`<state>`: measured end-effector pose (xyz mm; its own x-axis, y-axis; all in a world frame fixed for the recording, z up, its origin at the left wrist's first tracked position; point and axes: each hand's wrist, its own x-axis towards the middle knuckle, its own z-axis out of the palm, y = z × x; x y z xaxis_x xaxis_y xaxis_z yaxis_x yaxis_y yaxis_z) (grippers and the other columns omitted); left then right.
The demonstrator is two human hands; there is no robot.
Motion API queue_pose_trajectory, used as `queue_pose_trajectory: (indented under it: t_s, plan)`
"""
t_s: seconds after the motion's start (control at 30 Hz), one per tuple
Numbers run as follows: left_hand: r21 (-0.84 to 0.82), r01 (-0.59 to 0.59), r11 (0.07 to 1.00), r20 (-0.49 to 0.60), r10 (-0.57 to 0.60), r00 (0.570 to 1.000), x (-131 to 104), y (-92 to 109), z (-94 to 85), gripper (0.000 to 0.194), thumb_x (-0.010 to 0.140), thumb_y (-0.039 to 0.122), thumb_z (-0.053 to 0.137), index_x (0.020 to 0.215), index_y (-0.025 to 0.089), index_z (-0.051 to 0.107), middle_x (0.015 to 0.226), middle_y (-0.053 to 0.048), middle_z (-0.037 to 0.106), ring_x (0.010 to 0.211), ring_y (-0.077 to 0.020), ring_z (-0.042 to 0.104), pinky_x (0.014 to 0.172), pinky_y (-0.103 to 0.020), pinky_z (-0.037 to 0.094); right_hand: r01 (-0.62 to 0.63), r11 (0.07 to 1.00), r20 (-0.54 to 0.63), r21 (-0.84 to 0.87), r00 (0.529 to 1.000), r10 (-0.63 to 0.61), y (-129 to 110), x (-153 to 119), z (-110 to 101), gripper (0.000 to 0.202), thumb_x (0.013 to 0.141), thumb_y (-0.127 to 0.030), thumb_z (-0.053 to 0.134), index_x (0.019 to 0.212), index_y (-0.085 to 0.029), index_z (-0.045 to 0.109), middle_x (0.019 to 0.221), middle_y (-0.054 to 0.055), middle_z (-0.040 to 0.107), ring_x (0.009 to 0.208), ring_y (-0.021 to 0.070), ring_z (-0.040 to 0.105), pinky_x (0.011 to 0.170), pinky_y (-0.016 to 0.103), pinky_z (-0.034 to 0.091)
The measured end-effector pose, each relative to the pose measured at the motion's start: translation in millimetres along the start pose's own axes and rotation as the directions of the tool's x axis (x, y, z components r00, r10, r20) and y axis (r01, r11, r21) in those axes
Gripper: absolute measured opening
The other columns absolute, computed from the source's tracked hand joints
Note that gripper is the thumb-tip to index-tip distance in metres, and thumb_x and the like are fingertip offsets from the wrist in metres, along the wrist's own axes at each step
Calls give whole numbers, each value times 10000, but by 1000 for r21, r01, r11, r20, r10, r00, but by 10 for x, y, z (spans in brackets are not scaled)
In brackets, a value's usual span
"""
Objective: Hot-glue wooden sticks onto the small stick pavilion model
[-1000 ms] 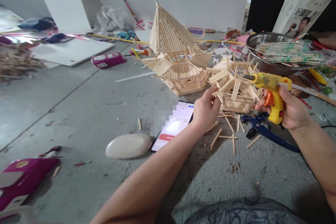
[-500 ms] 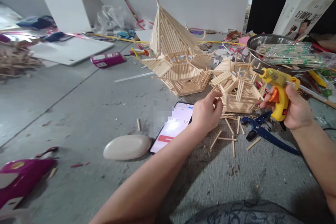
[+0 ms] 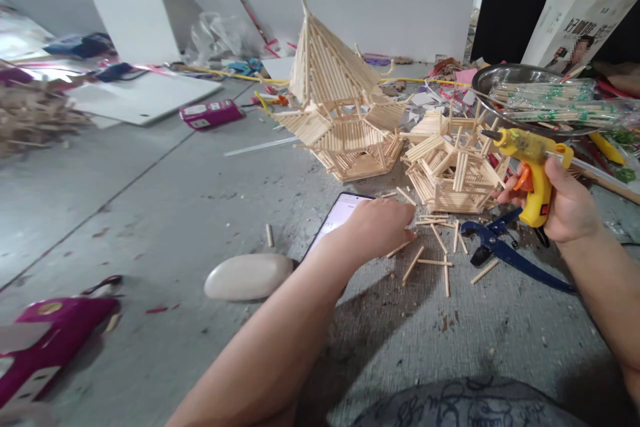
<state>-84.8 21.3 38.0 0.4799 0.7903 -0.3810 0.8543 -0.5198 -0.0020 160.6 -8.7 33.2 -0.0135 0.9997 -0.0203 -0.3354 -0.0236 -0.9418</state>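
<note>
My right hand (image 3: 570, 207) grips a yellow glue gun (image 3: 535, 173), its nozzle pointing left. My left hand (image 3: 383, 227) is low over the floor beside a lit phone (image 3: 345, 208), partly covering it. Its fingers point down among short wooden sticks (image 3: 434, 262) and their tips are hidden. Just beyond stands a small open stick structure (image 3: 450, 173). Behind and left of it is a taller stick model (image 3: 335, 73) with a pointed roof. A blue cutter (image 3: 520, 260) lies below the glue gun.
A pale oval object (image 3: 249, 277) lies left of the phone. Magenta devices (image 3: 55, 340) are on the left floor. A metal bowl (image 3: 483, 83) with wrapped sticks is at back right, near a white bag (image 3: 565, 7). Scraps line the wall.
My left hand has moved down and slightly left, away from the small structure, and now covers more of the phone. My right hand still holds the glue gun in nearly the same place.
</note>
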Motion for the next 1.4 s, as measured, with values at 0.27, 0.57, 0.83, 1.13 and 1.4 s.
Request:
queue_pose_trajectory:
  t_s: [0.27, 0.57, 0.83, 1.13, 1.4]
  plan:
    - [29, -54, 998, 60, 53, 997, 52, -54, 118, 224, 743, 266, 513, 902, 179, 645, 882, -114, 691, 865, -268, 639, 713, -353, 471, 5, 999, 13, -47, 1000, -5, -109, -35, -7, 356, 685, -554, 609, 747, -203, 636, 672, -4, 650, 424, 114, 580, 461, 275, 476]
    - [57, -98, 994, 91, 93, 992, 80, -23, 172, 205, 731, 170, 466, 798, 159, 659, 774, -132, 686, 792, -274, 646, 678, -355, 468, 55, 995, 24, -78, 998, -53, -184, -65, 0, 345, 699, -549, 602, 772, -218, 671, 686, 5, 660, 407, 107, 551, 420, 287, 425]
    - [-23, -94, 995, 48, 95, 994, 157, -29, 197, 207, 733, 197, 457, 782, 182, 657, 800, -93, 685, 749, -217, 624, 604, -282, 422, 71, 989, 5, -133, 997, -71, -202, -88, 10, 359, 690, -567, 594, 744, -218, 657, 682, 12, 652, 401, 105, 539, 418, 298, 418]
    - [-280, -220, 934, -114, 195, 974, 202, -25, 207, 136, 696, 169, 479, 677, 181, 613, 621, -20, 620, 569, -130, 555, 499, -225, 347, 67, 987, -1, -144, 998, -68, -204, -84, 12, 352, 688, -567, 596, 738, -225, 658, 673, 12, 651, 395, 107, 534, 414, 298, 408]
    - [-903, -115, 413, -6, 256, 967, 334, -226, 270, 78, 724, 233, 512, 688, 184, 463, 513, 47, 537, 435, -87, 546, 430, -187, 393, 67, 988, 0, -139, 998, -68, -198, -76, -4, 341, 708, -548, 586, 758, -219, 660, 686, 19, 659, 394, 101, 527, 410, 292, 397]
